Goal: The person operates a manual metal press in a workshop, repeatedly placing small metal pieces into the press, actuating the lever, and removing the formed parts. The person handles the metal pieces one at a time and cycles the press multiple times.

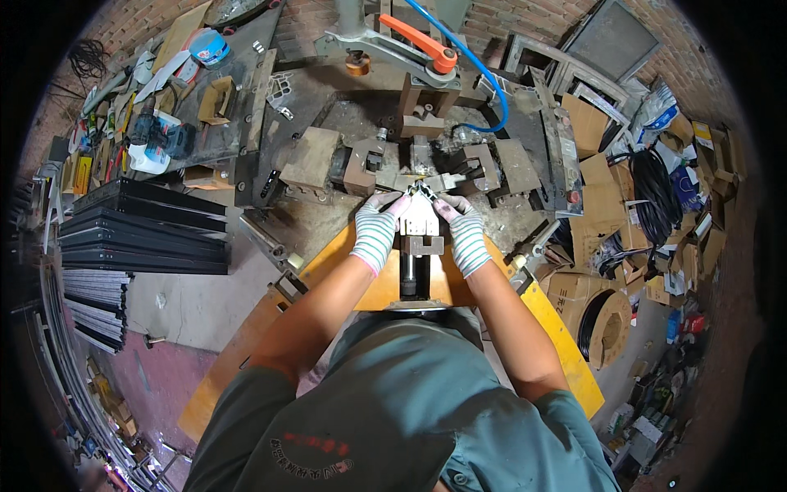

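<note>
Striped knit gloves with pink fingers cover both hands, which meet at the middle of a metal clamping machine. My left hand (378, 227) reaches in from the left, its fingertips closed on the left side of a small silvery metal piece (421, 191). Opposite it, my right hand (463, 230) pinches the piece's right side. The fingers partly cover the piece, so its full shape is hidden. Just below it, toward me, lies a pale metal plate (420, 220), with a notched steel block (423, 245) under that. Steel jaws (365, 166) flank the spot on the left and right (482, 166).
An orange lever (418, 39) and a blue hose (484, 70) hang over the machine's far side. Yellow panels (560, 344) form its near edge. Black metal profiles (143, 230) are stacked at left, below a tool-strewn table (225, 135). Cardboard boxes (602, 201) and cable coils (653, 193) crowd the right.
</note>
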{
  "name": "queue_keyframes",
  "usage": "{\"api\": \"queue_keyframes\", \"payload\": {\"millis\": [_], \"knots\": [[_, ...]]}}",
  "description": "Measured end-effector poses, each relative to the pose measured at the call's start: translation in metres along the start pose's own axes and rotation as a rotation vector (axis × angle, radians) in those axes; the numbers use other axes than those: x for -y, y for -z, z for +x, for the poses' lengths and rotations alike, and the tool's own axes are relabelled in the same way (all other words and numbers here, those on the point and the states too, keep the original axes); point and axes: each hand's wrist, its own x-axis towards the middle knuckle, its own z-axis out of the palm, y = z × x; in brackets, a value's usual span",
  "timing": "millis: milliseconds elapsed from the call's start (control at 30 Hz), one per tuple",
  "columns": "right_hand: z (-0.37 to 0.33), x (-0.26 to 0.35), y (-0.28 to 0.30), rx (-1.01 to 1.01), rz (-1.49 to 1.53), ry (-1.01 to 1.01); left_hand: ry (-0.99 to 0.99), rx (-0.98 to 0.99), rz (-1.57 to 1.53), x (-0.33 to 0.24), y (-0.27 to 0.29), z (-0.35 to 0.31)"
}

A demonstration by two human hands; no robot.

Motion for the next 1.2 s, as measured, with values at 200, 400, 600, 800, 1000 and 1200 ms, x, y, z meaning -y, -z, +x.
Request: {"api": "queue_keyframes", "payload": {"millis": [200,400,600,800,1000,1200], "knots": [[0.000,-0.006,0.000,-0.018,-0.157,0.101,-0.037,-0.004,0.075,0.003,0.001,0.001],[-0.013,-0.005,-0.012,-0.094,-0.125,0.112,-0.217,-0.029,0.069,0.020,0.000,0.003],[-0.019,-0.008,-0.020,-0.145,-0.199,0.195,-0.219,-0.077,0.174,0.020,0.000,-0.003],[-0.018,0.005,-0.012,-0.071,-0.266,0.040,-0.150,-0.076,0.248,0.013,0.000,-0.003],[-0.057,0.069,0.025,-0.081,-0.857,0.633,-0.116,-0.069,0.441,0.005,0.007,-0.007],[-0.004,0.148,0.211,-0.814,-0.677,0.748,-0.133,-0.114,0.234,0.014,0.003,-0.004]]}}
